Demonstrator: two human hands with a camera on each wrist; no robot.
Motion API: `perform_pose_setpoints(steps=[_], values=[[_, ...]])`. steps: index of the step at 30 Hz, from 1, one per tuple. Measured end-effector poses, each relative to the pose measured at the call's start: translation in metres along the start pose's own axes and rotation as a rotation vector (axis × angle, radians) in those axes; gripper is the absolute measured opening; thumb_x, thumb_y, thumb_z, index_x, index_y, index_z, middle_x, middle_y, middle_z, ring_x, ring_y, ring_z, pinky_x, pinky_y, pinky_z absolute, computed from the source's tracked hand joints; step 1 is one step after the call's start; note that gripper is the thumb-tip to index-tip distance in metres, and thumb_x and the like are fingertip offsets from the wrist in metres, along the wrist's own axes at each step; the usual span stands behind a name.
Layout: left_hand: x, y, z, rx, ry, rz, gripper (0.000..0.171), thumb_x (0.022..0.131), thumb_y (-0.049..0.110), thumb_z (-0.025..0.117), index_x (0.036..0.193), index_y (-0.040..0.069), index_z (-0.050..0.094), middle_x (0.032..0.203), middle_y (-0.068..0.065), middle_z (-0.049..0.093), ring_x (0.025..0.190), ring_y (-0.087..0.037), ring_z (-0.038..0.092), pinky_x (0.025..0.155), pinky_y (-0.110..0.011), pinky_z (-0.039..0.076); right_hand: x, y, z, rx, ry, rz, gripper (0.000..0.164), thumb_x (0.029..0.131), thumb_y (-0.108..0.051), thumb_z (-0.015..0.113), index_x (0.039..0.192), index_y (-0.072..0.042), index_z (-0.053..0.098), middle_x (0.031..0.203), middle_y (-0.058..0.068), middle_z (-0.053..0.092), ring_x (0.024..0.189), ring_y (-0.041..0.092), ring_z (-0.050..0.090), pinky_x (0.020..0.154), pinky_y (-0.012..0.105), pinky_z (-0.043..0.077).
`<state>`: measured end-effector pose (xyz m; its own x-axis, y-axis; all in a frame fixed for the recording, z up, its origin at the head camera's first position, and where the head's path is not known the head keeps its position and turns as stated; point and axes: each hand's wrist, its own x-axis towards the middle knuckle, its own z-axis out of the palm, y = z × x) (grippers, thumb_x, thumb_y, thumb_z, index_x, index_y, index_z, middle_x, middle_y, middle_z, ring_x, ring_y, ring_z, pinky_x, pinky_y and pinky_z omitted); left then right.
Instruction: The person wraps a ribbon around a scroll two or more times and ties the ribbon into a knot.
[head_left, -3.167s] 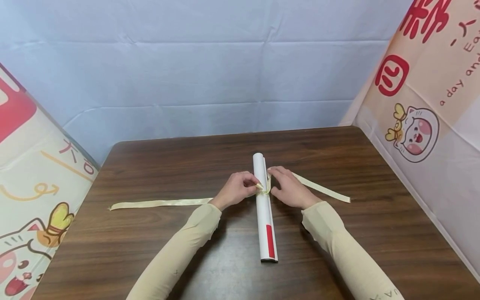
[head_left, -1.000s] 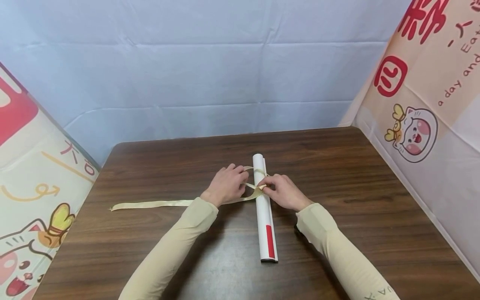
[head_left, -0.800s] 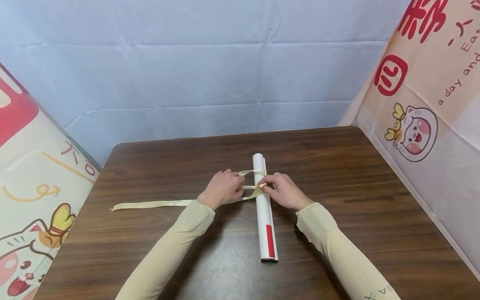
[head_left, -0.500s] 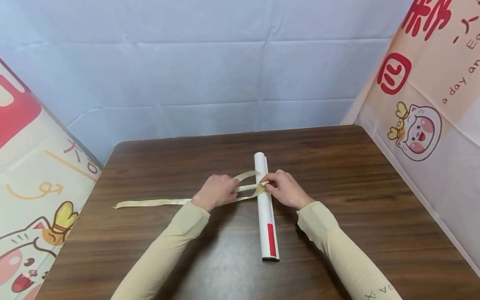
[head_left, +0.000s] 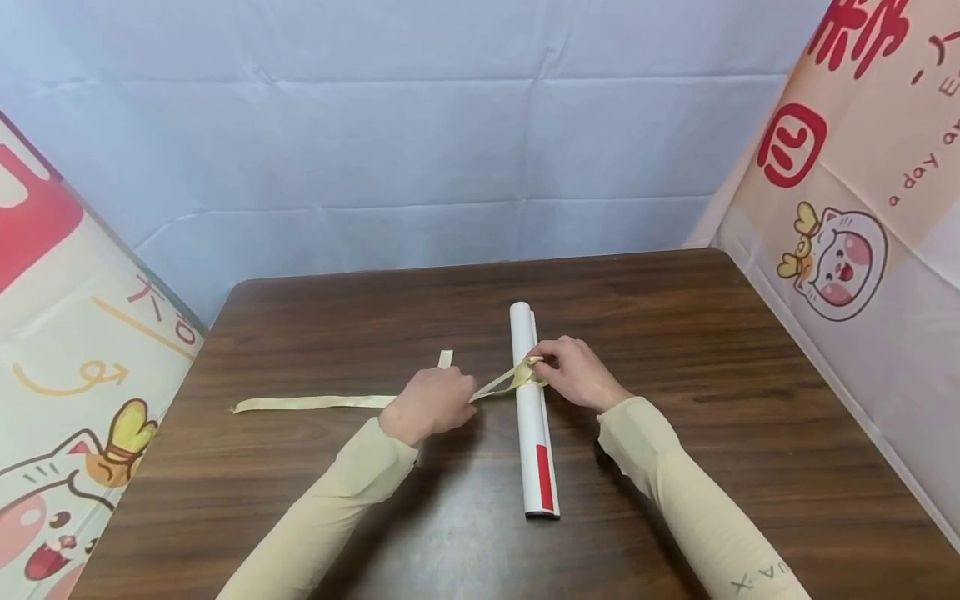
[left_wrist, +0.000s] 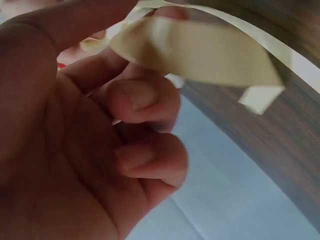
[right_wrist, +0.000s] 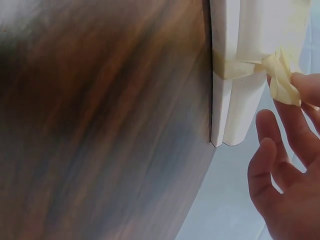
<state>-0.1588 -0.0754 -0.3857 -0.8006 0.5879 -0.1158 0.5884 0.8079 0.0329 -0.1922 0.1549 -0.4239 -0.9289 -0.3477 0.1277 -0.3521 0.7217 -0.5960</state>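
A white paper roll [head_left: 531, 433] with a red patch lies on the table, pointing away from me. Pale yellow ribbon [head_left: 315, 403] wraps its middle, as the right wrist view also shows on the roll [right_wrist: 245, 107]. Over the roll, my right hand [head_left: 581, 375] pinches a bunched bit of ribbon [right_wrist: 281, 82] between thumb and index finger. Left of the roll, my left hand [head_left: 431, 404] holds a ribbon strand running back to the bunch. A short tail [head_left: 446, 358] sticks up behind that hand. In the left wrist view, ribbon [left_wrist: 200, 52] passes beyond the curled fingers.
The brown wooden table [head_left: 360, 333] extends on both sides of the roll. Behind it hangs a pale creased cloth [head_left: 420, 150]. Printed cartoon banners stand at the left [head_left: 45, 350] and right [head_left: 900, 275].
The ribbon tail that lay right of the roll has been drawn across to the left. My left hand has moved left, pulling its loop narrow. My right hand has taken a pinch over the roll.
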Motion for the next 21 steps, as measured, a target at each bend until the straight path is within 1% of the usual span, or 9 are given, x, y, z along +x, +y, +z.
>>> perform_pose_setpoints(steps=[4, 7, 10, 14, 17, 21], values=[[-0.008, 0.009, -0.002, 0.003, -0.035, 0.037, 0.025, 0.080, 0.017, 0.060, 0.059, 0.015, 0.048, 0.067, -0.002, 0.060, 0.058, -0.019, 0.057, 0.055, -0.042, 0.052, 0.002, 0.003, -0.001, 0.010, 0.005, -0.002, 0.012, 0.084, -0.012, 0.062, 0.092, -0.014, 0.071, 0.082, -0.001, 0.066, 0.073, 0.016, 0.053, 0.067, 0.033, 0.045], [-0.012, 0.018, -0.004, -0.009, -0.085, 0.055, 0.025, 0.082, 0.017, 0.058, 0.060, 0.016, 0.047, 0.067, -0.001, 0.060, 0.058, -0.017, 0.056, 0.055, -0.040, 0.051, 0.003, 0.005, -0.002, 0.016, 0.006, -0.005, 0.012, 0.085, -0.013, 0.061, 0.092, -0.013, 0.071, 0.083, -0.001, 0.067, 0.072, 0.015, 0.055, 0.067, 0.032, 0.046], [-0.016, 0.027, -0.006, -0.025, -0.113, 0.085, 0.026, 0.082, 0.017, 0.057, 0.058, 0.017, 0.048, 0.063, 0.001, 0.057, 0.055, -0.015, 0.053, 0.055, -0.038, 0.051, 0.004, 0.005, -0.003, 0.021, 0.007, -0.004, 0.012, 0.085, -0.014, 0.061, 0.092, -0.013, 0.071, 0.082, -0.001, 0.067, 0.072, 0.015, 0.055, 0.067, 0.032, 0.047], [-0.022, 0.041, -0.009, -0.049, -0.138, 0.144, 0.028, 0.082, 0.018, 0.058, 0.056, 0.018, 0.048, 0.056, 0.004, 0.052, 0.051, -0.012, 0.049, 0.052, -0.034, 0.048, 0.004, 0.004, -0.004, 0.016, 0.003, -0.007, 0.012, 0.086, -0.014, 0.061, 0.094, -0.012, 0.070, 0.082, 0.000, 0.067, 0.072, 0.015, 0.055, 0.068, 0.033, 0.046], [-0.026, 0.050, -0.010, -0.065, -0.165, 0.179, 0.029, 0.083, 0.021, 0.058, 0.055, 0.019, 0.048, 0.054, 0.007, 0.048, 0.051, -0.010, 0.047, 0.050, -0.031, 0.045, 0.003, 0.003, -0.004, 0.008, -0.001, 0.001, 0.012, 0.086, -0.014, 0.060, 0.094, -0.012, 0.070, 0.082, 0.001, 0.066, 0.071, 0.015, 0.054, 0.066, 0.033, 0.046], [-0.028, 0.059, -0.010, -0.091, -0.162, 0.229, 0.031, 0.084, 0.025, 0.058, 0.055, 0.020, 0.046, 0.052, 0.008, 0.043, 0.049, -0.009, 0.043, 0.047, -0.028, 0.040, 0.002, 0.002, -0.003, 0.006, -0.005, 0.013, 0.012, 0.087, -0.014, 0.060, 0.094, -0.013, 0.070, 0.081, 0.001, 0.065, 0.070, 0.016, 0.053, 0.065, 0.032, 0.045]])
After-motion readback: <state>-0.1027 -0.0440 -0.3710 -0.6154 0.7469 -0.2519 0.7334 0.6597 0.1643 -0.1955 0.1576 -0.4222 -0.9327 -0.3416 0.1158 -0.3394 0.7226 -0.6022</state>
